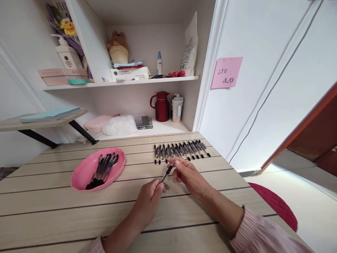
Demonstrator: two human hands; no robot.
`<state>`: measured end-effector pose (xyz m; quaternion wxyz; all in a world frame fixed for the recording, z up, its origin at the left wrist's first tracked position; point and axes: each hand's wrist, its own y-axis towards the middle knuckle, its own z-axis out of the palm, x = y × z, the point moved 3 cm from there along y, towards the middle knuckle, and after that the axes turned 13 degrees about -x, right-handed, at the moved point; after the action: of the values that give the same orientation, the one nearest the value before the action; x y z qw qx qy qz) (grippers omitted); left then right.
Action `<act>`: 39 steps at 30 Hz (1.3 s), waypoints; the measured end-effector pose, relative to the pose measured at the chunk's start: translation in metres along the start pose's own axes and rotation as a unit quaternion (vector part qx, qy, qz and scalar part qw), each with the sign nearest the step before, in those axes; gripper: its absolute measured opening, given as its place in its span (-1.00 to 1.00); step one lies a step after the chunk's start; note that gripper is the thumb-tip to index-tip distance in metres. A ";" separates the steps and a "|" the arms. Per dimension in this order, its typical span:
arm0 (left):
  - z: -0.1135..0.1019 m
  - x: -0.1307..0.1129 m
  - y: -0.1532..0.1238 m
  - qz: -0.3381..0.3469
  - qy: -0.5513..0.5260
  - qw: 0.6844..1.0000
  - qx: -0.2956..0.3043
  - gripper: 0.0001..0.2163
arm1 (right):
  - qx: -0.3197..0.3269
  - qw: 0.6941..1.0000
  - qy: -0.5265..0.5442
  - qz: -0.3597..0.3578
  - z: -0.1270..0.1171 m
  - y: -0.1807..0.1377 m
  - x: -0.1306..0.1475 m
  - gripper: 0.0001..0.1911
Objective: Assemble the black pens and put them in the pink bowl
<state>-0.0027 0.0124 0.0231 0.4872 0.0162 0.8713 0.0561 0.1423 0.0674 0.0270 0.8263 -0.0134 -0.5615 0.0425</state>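
A gel pen [165, 175] with a black grip slants up to the right above the table. My left hand [150, 196] is closed around its lower end, by a small dark printed piece. At the upper end, my right hand [188, 175] pinches the tip between thumb and forefinger, its other fingers curled loosely. Beyond my hands, a row of pens and separate dark pieces [180, 150] lies on the wooden table [189, 218]. To the left, a pink scalloped dish [76, 175] holds a bundle of several similar pens [103, 170].
Behind the table, a white shelf [123, 84] carries a plush toy, a wipes pack and a spray bottle. A red jug [162, 106] and a pale cup [177, 107] stand below it. A small raised stand [52, 121] is at left, and a red seat [273, 203] at right.
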 end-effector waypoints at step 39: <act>-0.001 -0.004 0.001 0.010 0.013 1.000 -0.005 -0.71 | 0.025 0.997 0.059 0.042 0.001 0.000 -0.004 -0.72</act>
<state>-0.0010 0.0132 0.0271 0.4755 0.0221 0.8770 0.0652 0.1402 0.0671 0.0238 0.8557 -0.0183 -0.5093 0.0901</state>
